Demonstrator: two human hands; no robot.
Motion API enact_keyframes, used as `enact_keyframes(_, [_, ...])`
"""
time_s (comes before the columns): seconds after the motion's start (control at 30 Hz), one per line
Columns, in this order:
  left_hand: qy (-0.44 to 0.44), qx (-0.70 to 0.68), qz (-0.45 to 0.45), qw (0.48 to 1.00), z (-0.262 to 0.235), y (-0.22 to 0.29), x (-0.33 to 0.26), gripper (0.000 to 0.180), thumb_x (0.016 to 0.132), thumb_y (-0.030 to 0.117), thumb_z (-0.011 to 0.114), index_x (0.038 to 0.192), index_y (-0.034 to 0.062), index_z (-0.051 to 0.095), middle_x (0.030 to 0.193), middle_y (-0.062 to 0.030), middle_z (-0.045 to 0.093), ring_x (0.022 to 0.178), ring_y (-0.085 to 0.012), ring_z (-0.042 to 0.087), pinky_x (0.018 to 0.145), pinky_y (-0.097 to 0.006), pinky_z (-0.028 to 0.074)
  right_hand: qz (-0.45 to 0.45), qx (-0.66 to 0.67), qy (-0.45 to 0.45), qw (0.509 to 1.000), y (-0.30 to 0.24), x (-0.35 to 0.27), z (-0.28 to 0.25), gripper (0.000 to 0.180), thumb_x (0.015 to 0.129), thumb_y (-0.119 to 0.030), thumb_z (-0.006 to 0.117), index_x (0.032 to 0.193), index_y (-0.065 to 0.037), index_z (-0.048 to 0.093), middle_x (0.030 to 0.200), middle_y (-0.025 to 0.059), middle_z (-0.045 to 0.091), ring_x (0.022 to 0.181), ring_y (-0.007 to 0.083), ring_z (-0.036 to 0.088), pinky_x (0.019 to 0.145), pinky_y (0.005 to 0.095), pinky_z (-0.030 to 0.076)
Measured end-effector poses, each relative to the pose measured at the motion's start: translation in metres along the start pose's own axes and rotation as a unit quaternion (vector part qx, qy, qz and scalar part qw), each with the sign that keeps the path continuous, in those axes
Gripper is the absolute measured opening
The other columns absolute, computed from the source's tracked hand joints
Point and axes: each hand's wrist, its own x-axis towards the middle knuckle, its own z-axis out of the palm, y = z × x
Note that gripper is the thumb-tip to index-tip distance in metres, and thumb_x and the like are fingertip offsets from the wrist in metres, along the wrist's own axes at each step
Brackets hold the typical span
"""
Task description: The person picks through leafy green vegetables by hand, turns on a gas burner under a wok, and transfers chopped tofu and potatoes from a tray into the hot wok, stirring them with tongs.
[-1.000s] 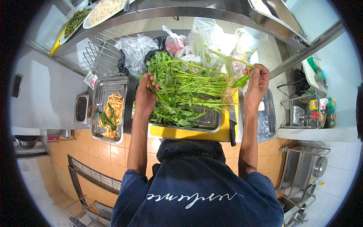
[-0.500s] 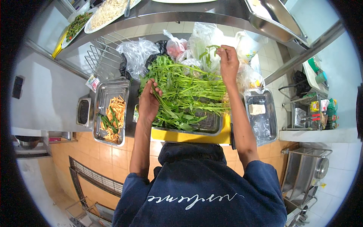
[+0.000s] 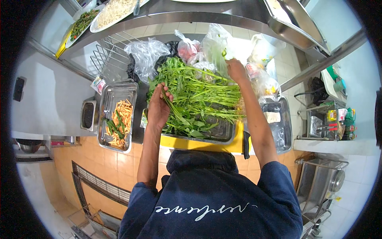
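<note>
Left hand [image 3: 160, 106] closed on green stems [image 3: 172, 106], beside leafy greens [image 3: 195, 87] heaped over metal tray [image 3: 222, 132]. Right hand [image 3: 236, 71] by clear plastic bag [image 3: 215, 47] beyond greens; fingertips partly hidden, openness and grip cannot be told.

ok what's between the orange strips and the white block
In the head view: leafy green stems, heaped over a metal tray on a yellow board, plus the left hand and the right forearm.
</note>
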Motion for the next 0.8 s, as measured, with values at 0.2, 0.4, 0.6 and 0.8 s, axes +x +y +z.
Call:
enact_keyframes(0.2, [-0.021, -0.039, 0.032, 0.999, -0.016, -0.013, 0.017, 0.027, 0.1, 0.027, 0.055, 0.118, 0.0074, 0.053, 0.095, 0.0013, 0.055, 0.082, -0.0106, 0.055, 0.082, -0.028, 0.049, -0.051, 0.158, 0.136, 0.977, -0.007, -0.023, -0.011, 0.032, 0.083, 0.001, 0.055, 0.112, -0.007, 0.068, 0.106, 0.0141, 0.065, 0.102, 0.0323, 0.059, 0.086, 0.0434, 0.049])
enact_keyframes(0.4, [-0.054, -0.063, 0.069, 0.994, -0.021, -0.018, 0.028, 0.016, 0.099, 0.022, 0.054, 0.112, 0.0119, 0.054, 0.093, 0.0004, 0.058, 0.088, -0.0122, 0.059, 0.1, -0.043, 0.049, 0.021, 0.291, 0.112, 0.95, -0.059, -0.08, -0.041, 0.027, 0.09, -0.004, 0.055, 0.114, -0.006, 0.066, 0.099, 0.0145, 0.067, 0.097, 0.0288, 0.061, 0.083, 0.0383, 0.047])
enact_keyframes(0.6, [-0.038, -0.053, 0.044, 0.997, -0.009, -0.028, 0.02, 0.015, 0.098, 0.022, 0.056, 0.11, 0.0117, 0.054, 0.096, -0.0011, 0.06, 0.094, -0.014, 0.06, 0.098, -0.039, 0.051, 0.009, 0.393, -0.106, 0.913, -0.104, -0.134, -0.04, 0.029, 0.093, -0.02, 0.063, 0.12, -0.01, 0.066, 0.112, 0.0107, 0.066, 0.105, 0.0217, 0.06, 0.091, 0.0333, 0.046])
enact_keyframes(0.8, [-0.059, -0.048, 0.019, 0.997, 0.003, -0.044, 0.008, 0.015, 0.098, 0.022, 0.057, 0.107, 0.0117, 0.055, 0.105, -0.004, 0.06, 0.104, -0.0182, 0.06, 0.1, -0.04, 0.05, 0.019, 0.436, -0.129, 0.89, -0.122, -0.156, -0.029, 0.037, 0.089, -0.028, 0.07, 0.114, 0.0, 0.065, 0.105, 0.0088, 0.066, 0.096, 0.016, 0.059, 0.084, 0.0294, 0.046])
